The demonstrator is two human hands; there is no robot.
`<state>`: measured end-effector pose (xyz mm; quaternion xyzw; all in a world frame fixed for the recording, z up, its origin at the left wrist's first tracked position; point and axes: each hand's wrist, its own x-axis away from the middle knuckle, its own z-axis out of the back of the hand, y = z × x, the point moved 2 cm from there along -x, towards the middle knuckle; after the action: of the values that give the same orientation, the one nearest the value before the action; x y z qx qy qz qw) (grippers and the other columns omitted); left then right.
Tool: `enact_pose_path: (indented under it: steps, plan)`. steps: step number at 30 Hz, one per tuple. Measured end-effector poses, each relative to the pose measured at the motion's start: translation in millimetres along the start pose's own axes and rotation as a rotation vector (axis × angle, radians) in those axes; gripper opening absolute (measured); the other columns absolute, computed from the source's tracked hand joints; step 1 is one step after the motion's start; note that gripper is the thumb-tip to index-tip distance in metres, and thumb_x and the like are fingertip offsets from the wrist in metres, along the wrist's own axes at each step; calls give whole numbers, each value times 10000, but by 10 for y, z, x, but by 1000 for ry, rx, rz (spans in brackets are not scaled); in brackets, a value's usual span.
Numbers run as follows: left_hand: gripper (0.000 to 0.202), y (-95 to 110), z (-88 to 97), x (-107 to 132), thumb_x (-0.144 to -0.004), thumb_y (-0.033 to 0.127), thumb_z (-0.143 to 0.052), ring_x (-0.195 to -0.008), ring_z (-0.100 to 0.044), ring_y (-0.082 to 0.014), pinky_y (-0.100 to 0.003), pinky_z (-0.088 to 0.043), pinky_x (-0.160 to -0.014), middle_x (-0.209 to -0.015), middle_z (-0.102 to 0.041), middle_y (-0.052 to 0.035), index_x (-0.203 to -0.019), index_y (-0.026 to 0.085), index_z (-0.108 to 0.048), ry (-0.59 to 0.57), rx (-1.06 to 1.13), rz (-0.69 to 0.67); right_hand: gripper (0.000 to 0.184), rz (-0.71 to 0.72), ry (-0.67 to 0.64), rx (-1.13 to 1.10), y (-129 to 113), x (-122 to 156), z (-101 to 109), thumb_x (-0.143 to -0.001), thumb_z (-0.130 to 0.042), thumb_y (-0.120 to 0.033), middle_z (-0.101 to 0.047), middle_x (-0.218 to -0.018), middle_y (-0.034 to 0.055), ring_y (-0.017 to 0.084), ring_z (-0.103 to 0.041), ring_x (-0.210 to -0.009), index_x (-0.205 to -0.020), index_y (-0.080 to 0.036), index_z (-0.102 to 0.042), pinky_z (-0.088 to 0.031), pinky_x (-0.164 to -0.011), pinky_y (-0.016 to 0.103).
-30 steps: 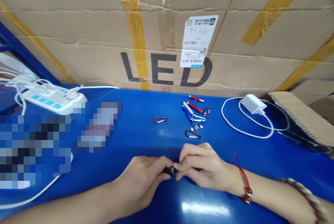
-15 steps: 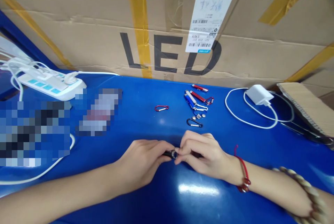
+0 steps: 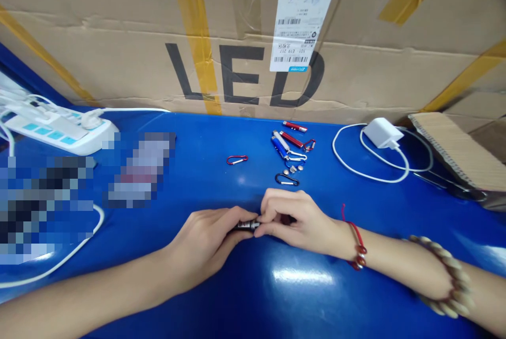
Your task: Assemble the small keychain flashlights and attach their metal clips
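My left hand (image 3: 211,236) is closed around a small black keychain flashlight (image 3: 244,225), with printed white marks showing on its side. At the flashlight's silvery right end, the thumb and fingertips of my right hand (image 3: 294,220) pinch together; whether a small part is also between them is hidden. Beyond my hands lie a black carabiner clip (image 3: 287,180), several small round button cells (image 3: 293,169) and a red carabiner clip (image 3: 237,160). Behind these are a blue flashlight (image 3: 280,147), a silver one (image 3: 283,139) and two red ones (image 3: 294,126), some with clips attached.
A large cardboard box (image 3: 138,65) stands along the back of the blue table (image 3: 197,302). On the left are a white power strip (image 3: 95,136) and a blurred-out flat item (image 3: 140,167). To the right lie a white charger (image 3: 382,133) with its cable and a cardboard piece (image 3: 454,149).
The flashlight has turned between my hands: its round end faced me before, and now its printed side shows. My right fingertips sit over that end. The whole view has shifted slightly.
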<state>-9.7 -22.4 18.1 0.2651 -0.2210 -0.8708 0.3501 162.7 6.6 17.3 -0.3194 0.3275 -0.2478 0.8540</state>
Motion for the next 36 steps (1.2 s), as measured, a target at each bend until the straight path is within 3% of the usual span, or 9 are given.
enact_pose_path:
  steps: [5,15,19,22,27,36]
  plan:
    - [202,-1,-8,5,-904,217,-412,-782,-649,-120,-189,-494,-686,-924,-672,-9,-1088,207,-493,5,-39,12,192,-28,4,-83,34,-9,3,-749,-653,-276,-518,-637,-22,59,-462,-528,-641,-136,-579,-370,-489,178]
    - [160,42,21,-15,-892,179,-423,-700,-635,-101,-170,-472,-635,-829,-668,2,-1001,184,-540,16,-29,28,214,-17,59,-26,23,-17,30,-724,-671,-311,-540,-620,-25,53,-443,-517,-626,-138,-592,-348,-475,174]
    - [145,43,32,-26,-886,170,-416,-703,-631,-106,-169,-467,-625,-840,-663,-3,-964,186,-537,23,-16,105,180,-25,119,7,30,-1,44,-732,-659,-335,-577,-680,-11,56,-447,-524,-761,-158,-641,-376,-483,171]
    - [139,45,38,-27,-883,167,-412,-672,-619,-108,-174,-456,-602,-809,-653,-3,-965,184,-522,25,-2,121,187,23,148,34,22,20,57,-756,-645,-293,-600,-756,0,48,-467,-523,-904,-179,-658,-397,-492,167]
    - [143,56,41,-21,-888,151,-391,-662,-607,-116,-186,-440,-596,-785,-640,-3,-964,181,-509,15,9,90,133,158,177,112,-17,39,81,-769,-639,-200,-607,-776,13,57,-559,-605,-889,-180,-692,-425,-527,159]
    - [153,51,56,-18,-886,142,-364,-669,-604,-129,-206,-436,-604,-789,-635,-6,-930,186,-503,-37,18,107,128,141,100,52,0,26,61,-795,-596,-135,-597,-809,30,66,-577,-617,-874,-182,-686,-451,-540,165]
